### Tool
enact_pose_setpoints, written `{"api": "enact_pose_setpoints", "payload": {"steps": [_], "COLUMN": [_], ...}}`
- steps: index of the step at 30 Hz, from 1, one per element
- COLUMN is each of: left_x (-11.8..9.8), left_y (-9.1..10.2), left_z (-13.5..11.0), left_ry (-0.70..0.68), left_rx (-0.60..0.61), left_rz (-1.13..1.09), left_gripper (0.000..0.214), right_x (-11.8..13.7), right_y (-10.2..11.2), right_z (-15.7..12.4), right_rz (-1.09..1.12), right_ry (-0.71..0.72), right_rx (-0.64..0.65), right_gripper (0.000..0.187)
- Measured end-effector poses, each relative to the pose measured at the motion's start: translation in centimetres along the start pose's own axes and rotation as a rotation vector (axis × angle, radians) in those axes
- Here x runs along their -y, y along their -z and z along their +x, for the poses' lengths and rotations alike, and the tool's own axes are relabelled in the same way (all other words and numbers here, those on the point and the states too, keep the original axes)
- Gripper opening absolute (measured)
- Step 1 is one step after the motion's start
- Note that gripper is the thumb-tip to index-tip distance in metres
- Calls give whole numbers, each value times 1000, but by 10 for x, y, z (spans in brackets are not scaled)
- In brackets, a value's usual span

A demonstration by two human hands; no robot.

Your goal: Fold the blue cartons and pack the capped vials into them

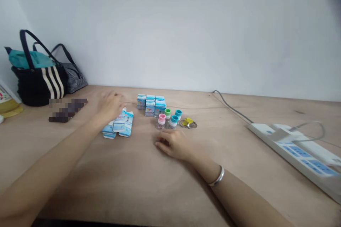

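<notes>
Bangle (217,176): silver, worn just above the right hand (173,144).
Right hand: low over the tabletop (128,181), just short of the bottles (173,122). Fingers loosely curled, narrow gap at the thumb, nothing in there that I can see. Looks like it's just resting.
Flat cartons (127,126): loose overlapping pile beside the left hand (109,105), probably there for easy reach.
Bottles: little clear ones, upright and bunched up, guess that keeps them together. Caps are pink, green and blue.
Left hand: just past the pile, too blurry to tell if the fingers are pinching anything, sorry.
Boxes (150,109): standing snug behind the bottles, likely steadier that way.
Tabletop: light wood look, faintly smudgy.
Power strip (301,156): off right, white with blue panels, grey cable (231,106) trailing back.
Bags (32,87): far left, black one with white stripes in front.
Wall (170,35): plain, pale.
</notes>
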State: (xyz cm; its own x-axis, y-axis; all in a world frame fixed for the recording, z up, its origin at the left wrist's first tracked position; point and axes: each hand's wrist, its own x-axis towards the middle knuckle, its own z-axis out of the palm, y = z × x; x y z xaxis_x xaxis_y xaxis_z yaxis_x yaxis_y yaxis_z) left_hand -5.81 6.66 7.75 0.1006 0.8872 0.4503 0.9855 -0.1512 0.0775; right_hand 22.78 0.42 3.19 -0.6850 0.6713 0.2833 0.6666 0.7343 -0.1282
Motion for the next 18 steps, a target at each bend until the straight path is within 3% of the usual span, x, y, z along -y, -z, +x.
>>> {"api": "enact_pose_setpoints", "payload": {"steps": [5, 9, 12, 15, 18], "left_x": [-25, -34, -32, -25, -21], "left_y": [-50, -68, -61, -39, -15], "left_z": [58, 76, 75, 64, 40], "left_ry": [-185, -213, -178, -143, -192], "left_rx": [121, 133, 91, 26, -58], "left_rz": [-132, -192, -212, -219, -287], "left_gripper": [58, 51, 46, 45, 46], "right_x": [3, 4, 3, -1, -4], "right_y": [3, 3, 0, -4, -8], "right_z": [1, 1, 1, 2, 3], "right_rz": [-7, -29, -16, 43, 119], "right_ry": [48, 59, 45, 8, 13], "right_rx": [54, 57, 44, 9, -15], "right_gripper": [17, 17, 16, 15, 15]}}
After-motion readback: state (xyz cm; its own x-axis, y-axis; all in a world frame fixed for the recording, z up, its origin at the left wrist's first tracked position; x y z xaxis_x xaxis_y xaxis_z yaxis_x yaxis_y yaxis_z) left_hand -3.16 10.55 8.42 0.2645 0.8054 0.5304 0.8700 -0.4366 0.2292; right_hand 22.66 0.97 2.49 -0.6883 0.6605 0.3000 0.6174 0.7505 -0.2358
